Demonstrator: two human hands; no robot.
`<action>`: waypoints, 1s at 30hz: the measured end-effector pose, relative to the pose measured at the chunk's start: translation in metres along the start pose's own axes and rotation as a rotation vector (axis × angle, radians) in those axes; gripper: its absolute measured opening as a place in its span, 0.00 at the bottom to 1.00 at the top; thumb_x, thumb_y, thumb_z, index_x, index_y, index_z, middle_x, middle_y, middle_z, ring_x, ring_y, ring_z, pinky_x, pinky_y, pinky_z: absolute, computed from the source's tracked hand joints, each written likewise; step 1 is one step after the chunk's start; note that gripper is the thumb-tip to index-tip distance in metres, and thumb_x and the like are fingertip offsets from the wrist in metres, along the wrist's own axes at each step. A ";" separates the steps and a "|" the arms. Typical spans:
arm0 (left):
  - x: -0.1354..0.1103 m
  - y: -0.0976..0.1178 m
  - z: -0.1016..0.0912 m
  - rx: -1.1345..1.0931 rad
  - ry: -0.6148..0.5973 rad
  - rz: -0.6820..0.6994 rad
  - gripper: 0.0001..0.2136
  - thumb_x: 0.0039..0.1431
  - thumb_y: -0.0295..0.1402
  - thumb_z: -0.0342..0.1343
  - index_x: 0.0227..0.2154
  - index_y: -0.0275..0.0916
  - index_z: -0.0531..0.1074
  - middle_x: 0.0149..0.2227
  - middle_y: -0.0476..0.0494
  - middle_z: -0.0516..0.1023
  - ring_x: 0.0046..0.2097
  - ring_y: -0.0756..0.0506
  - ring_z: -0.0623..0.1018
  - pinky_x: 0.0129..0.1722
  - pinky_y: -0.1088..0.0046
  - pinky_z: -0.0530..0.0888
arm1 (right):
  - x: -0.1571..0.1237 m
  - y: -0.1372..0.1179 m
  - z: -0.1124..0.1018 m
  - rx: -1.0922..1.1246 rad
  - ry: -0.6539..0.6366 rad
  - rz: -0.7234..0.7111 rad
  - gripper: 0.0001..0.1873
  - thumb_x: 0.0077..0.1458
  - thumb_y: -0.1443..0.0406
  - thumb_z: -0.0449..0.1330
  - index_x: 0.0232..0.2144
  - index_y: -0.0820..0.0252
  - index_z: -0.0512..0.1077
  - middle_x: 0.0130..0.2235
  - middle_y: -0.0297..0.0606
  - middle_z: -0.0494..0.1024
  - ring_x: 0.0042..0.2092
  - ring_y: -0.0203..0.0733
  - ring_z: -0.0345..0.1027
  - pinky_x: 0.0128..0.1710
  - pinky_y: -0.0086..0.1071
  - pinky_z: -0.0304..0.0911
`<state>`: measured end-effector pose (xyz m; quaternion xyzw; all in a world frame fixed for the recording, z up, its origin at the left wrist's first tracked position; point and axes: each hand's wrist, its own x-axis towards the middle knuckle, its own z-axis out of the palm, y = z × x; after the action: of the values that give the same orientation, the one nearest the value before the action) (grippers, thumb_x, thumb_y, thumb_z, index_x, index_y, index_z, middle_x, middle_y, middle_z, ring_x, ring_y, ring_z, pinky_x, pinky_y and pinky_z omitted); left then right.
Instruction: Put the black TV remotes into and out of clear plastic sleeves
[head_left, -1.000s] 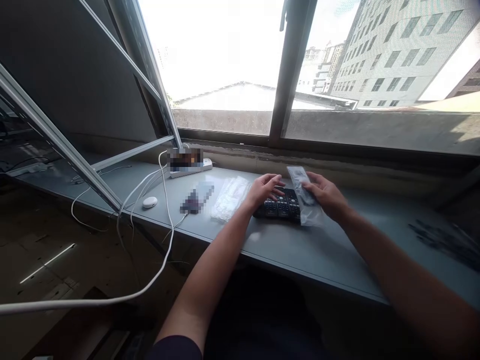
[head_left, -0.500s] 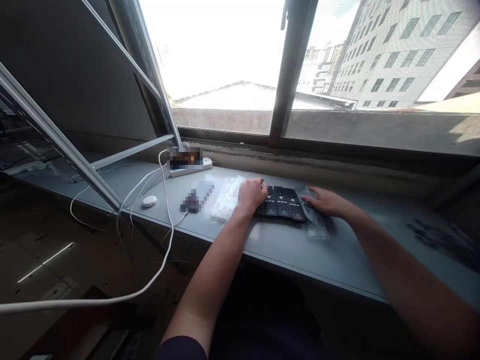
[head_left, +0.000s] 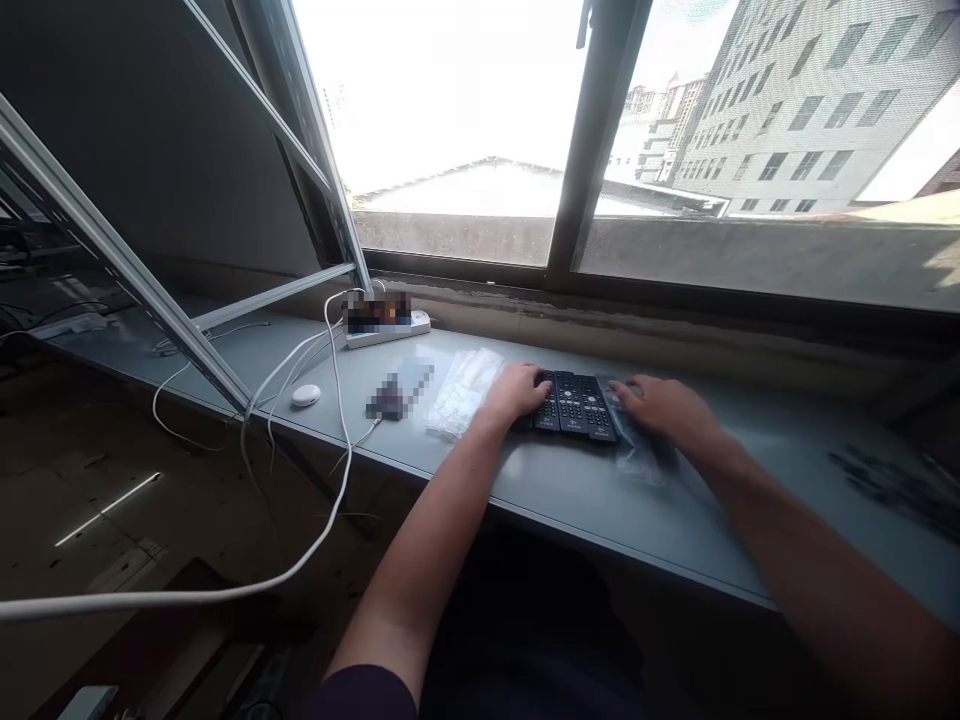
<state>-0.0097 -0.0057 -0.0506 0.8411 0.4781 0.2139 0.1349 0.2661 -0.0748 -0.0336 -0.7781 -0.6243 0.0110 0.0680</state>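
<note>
Several black remote controls (head_left: 574, 408) lie side by side in a row on the grey table. My left hand (head_left: 517, 392) is closed over the left end of the row, thumb on a remote and the other fingers partly hidden. At the right end, my right hand (head_left: 664, 410) pinches the upper part of a clear plastic bag (head_left: 641, 462), which lies against the last remote. Whether anything is inside that bag, I cannot tell. Left of my left hand is a pile of white plastic bags (head_left: 461, 395), close to my wrist.
A blurred-out device with a cable (head_left: 394, 395) and a round white object (head_left: 305, 396) lie on the left. Behind them is a power strip (head_left: 386, 330). A metal frame (head_left: 202, 360) slants over the left side. Dark items (head_left: 892, 480) lie far right on the table (head_left: 600, 520).
My view has shifted slightly. My left hand has slid a little right along the remotes, and its thumb now reaches onto one. The right hand stays at the plastic bag.
</note>
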 end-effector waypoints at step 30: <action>-0.018 -0.016 -0.029 0.199 0.271 -0.380 0.15 0.77 0.35 0.54 0.54 0.40 0.84 0.60 0.31 0.81 0.64 0.32 0.75 0.66 0.54 0.71 | -0.026 -0.025 -0.002 0.019 0.143 -0.258 0.30 0.77 0.47 0.51 0.57 0.53 0.87 0.52 0.48 0.91 0.50 0.63 0.85 0.42 0.45 0.71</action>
<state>-0.0442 -0.0129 -0.0362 0.7088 0.6602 0.2472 0.0237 0.2367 -0.0946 -0.0308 -0.6894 -0.7127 -0.0476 0.1205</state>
